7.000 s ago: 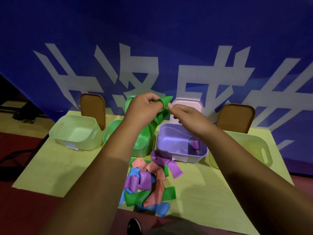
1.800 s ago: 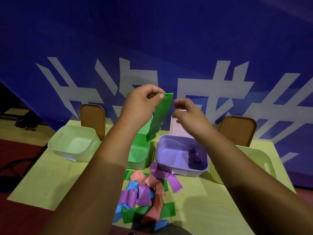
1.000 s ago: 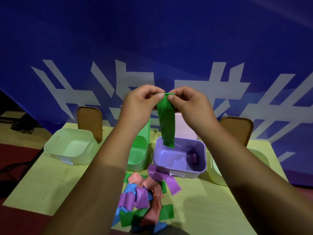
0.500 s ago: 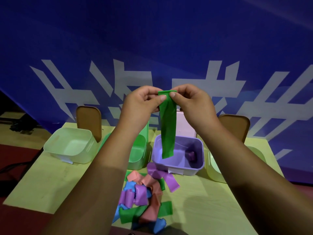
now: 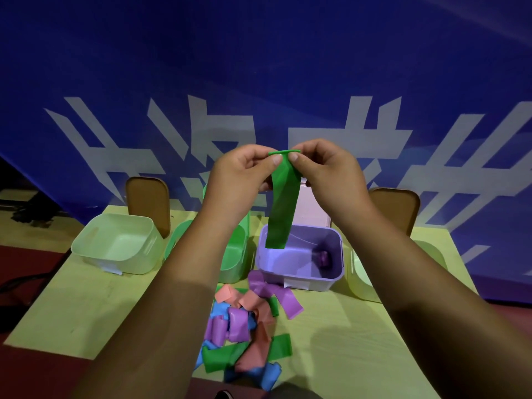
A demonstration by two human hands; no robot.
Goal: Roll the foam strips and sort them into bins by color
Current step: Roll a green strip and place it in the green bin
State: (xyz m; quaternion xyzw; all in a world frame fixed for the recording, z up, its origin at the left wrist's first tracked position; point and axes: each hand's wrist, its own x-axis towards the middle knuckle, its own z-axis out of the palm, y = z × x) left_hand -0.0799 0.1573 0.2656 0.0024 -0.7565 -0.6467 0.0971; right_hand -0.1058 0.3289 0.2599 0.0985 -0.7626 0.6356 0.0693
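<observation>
Blue banner cloth (image 5: 259, 67) with large white characters fills the far side, and a pale yellow table (image 5: 86, 306) stands in front of it on a dark red floor (image 5: 26, 370).

A green foam strip (image 5: 280, 208) hangs flat and unrolled in the air above the table. Its lower end dangles over the far left corner of the purple bin (image 5: 342, 254). The left hand (image 5: 241, 174) and the right hand (image 5: 328, 174) hold it by its top edge, one at each corner. Each grip is clamped on the strip, thumb against forefinger, and the top edge is bent over slightly between them.

One small purple roll (image 5: 324, 256) lies inside the purple bin, toward its right wall. Just left of that bin stands a green bin (image 5: 237, 254), partly hidden by the left forearm. Farther left is a pale green bin (image 5: 86, 249). Another pale bin (image 5: 358, 280) sits to the right of the purple one, mostly behind the right forearm.

On the near side of the bins, loose strips (image 5: 244, 326) lie heaped together in green, purple, blue and salmon, some of them curled. One purple strip touches the front of the purple bin.

Lids lean upright behind the bins: a brown lid (image 5: 148, 203) at the left, a pink lid (image 5: 312, 208) behind the purple bin, and another brown one (image 5: 394, 208) at the right.
</observation>
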